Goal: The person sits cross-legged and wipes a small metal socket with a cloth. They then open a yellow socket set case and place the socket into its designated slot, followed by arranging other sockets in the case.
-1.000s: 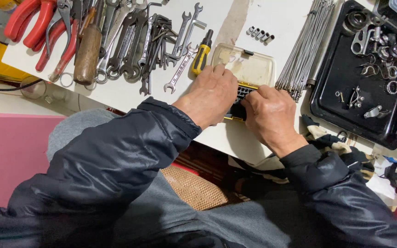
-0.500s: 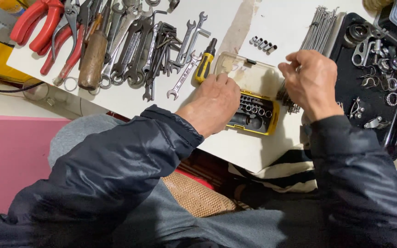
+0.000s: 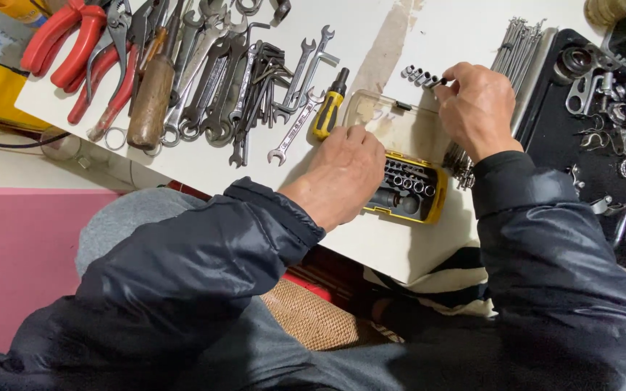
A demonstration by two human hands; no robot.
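My left hand [image 3: 342,174] rests on the left end of a small yellow socket case [image 3: 414,192] that lies open near the table's front edge, its clear lid [image 3: 385,119] folded back. My right hand [image 3: 476,108] is further back and pinches a small metal socket at the right end of a short row of sockets [image 3: 418,74] on the white table [image 3: 400,253]. A yellow-and-black stubby screwdriver [image 3: 329,112] lies just left of the lid.
Wrenches and hex keys [image 3: 240,87] spread at back left, with red-handled pliers [image 3: 74,51] and a wooden-handled tool [image 3: 152,98]. A bundle of thin metal rods [image 3: 519,54] lies right of my hand. A black tray [image 3: 617,130] of metal parts sits far right.
My right hand left the case and moved back and right to the row of sockets. My left hand stayed on the case, which now shows its sockets.
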